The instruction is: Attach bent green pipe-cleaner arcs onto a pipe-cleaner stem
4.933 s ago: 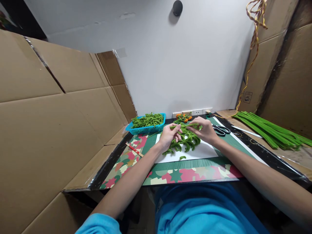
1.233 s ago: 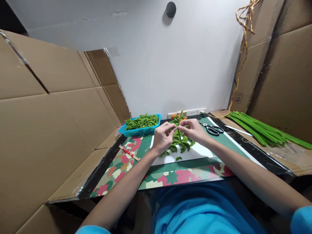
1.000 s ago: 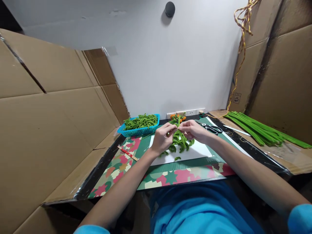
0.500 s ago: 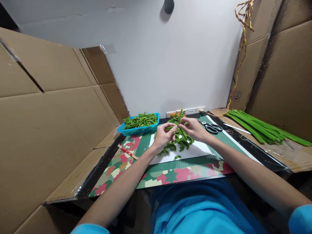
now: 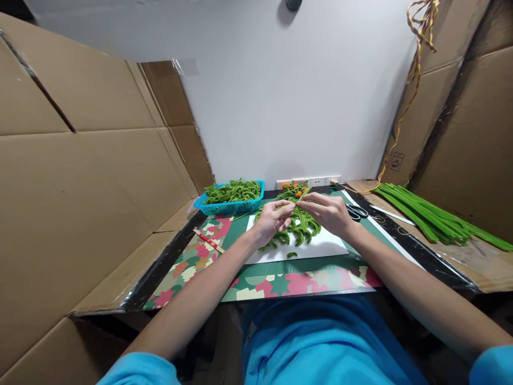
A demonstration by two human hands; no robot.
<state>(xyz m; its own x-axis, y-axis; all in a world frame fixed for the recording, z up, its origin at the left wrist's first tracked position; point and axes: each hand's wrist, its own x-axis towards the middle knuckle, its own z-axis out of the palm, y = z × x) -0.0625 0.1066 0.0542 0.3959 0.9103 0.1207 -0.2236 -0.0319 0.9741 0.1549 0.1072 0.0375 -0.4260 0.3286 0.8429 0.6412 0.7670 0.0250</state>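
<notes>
My left hand and my right hand meet above a white sheet, fingertips almost touching. Between them is a green pipe cleaner, its upper end rising past my right fingers. Both hands are closed in a pinch on it; the exact grip is partly hidden by the fingers. Many short curled green pipe cleaner pieces lie on the sheet beneath, and one small piece rests apart near its front edge.
A blue basket heaped with curled green pieces stands back left. Black-handled scissors lie right of my hand, with long green pipe cleaners farther right. Red chopsticks lie left. Orange-and-green items sit by the wall sockets. Cardboard walls flank the table.
The pipe cleaner stood nearly upright before and now leans to the right, with less of it showing. My right hand has turned flatter over it. The camera view has shifted slightly.
</notes>
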